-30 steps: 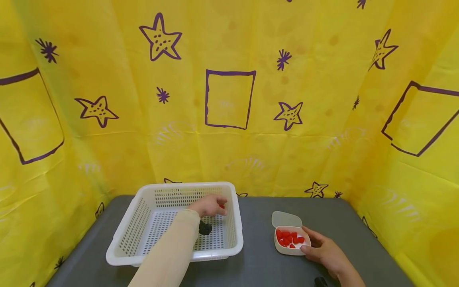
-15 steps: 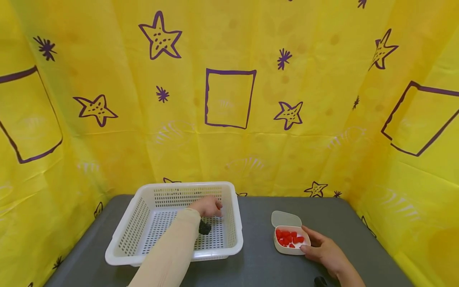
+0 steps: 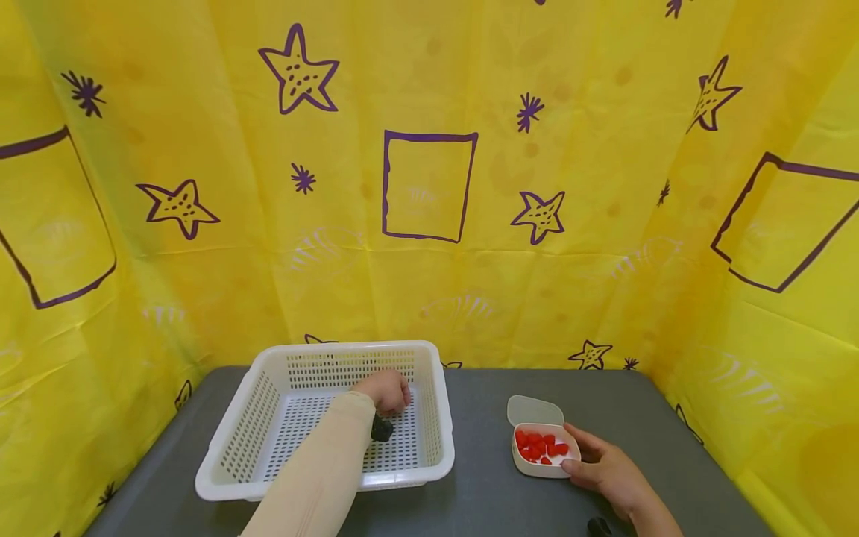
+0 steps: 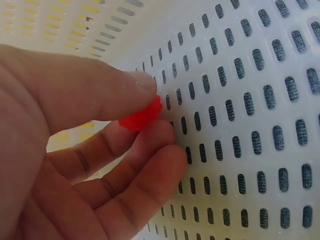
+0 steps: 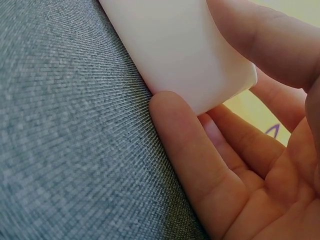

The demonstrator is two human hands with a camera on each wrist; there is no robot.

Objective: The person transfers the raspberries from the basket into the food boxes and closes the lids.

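My left hand (image 3: 385, 391) is inside the white plastic basket (image 3: 403, 476), toward its back right. In the left wrist view the thumb and fingers pinch a small red bumpy piece (image 4: 141, 116) that looks like a raspberry, close over the basket's slotted floor (image 4: 220, 135). The head view hides that piece behind the hand. My right hand (image 3: 607, 473) holds the right side of a small white box (image 3: 537, 470), thumb at the front and fingers behind. Its translucent lid (image 3: 535, 410) lies folded back, and several red pieces (image 3: 537, 440) are inside.
The basket and the box stand apart on a dark grey cloth-covered table (image 3: 483, 447). A yellow curtain (image 3: 429, 298) with purple drawings hangs behind and at both sides. Small black objects (image 3: 599, 526) show by both wrists.
My left hand has turned down and shifted slightly left within the basket, and the red piece at its fingertips has gone out of sight in the head view. My right hand stays on the box.
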